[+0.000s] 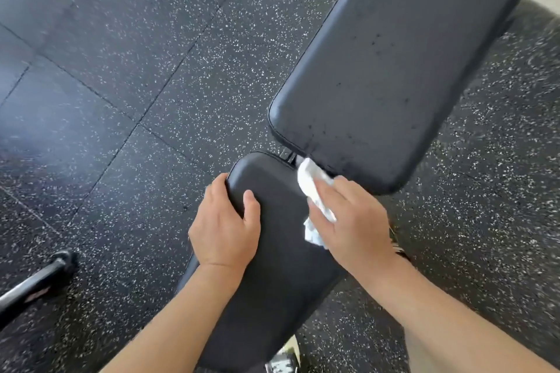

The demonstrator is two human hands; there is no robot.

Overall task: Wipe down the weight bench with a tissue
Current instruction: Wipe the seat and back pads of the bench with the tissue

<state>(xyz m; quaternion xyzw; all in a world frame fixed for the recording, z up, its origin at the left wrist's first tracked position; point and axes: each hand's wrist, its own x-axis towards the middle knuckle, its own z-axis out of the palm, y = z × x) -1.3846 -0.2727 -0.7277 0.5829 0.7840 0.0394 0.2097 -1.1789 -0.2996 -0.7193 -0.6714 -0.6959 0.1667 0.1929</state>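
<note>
The black padded weight bench runs from bottom centre to top right: a seat pad [281,266] close to me and a long back pad [394,76] beyond a narrow gap. Small dark specks dot the back pad. My left hand [227,224] grips the seat pad's far left corner, thumb on top and fingers over the edge. My right hand [351,221] holds a crumpled white tissue [310,182] and presses it on the seat pad's far right edge, right at the gap. Part of the tissue is hidden under my palm.
Black rubber floor tiles with white flecks [121,85] surround the bench. A black metal bar with a rounded end [39,275] lies at the lower left. A bit of the bench frame [289,156] shows in the gap between pads.
</note>
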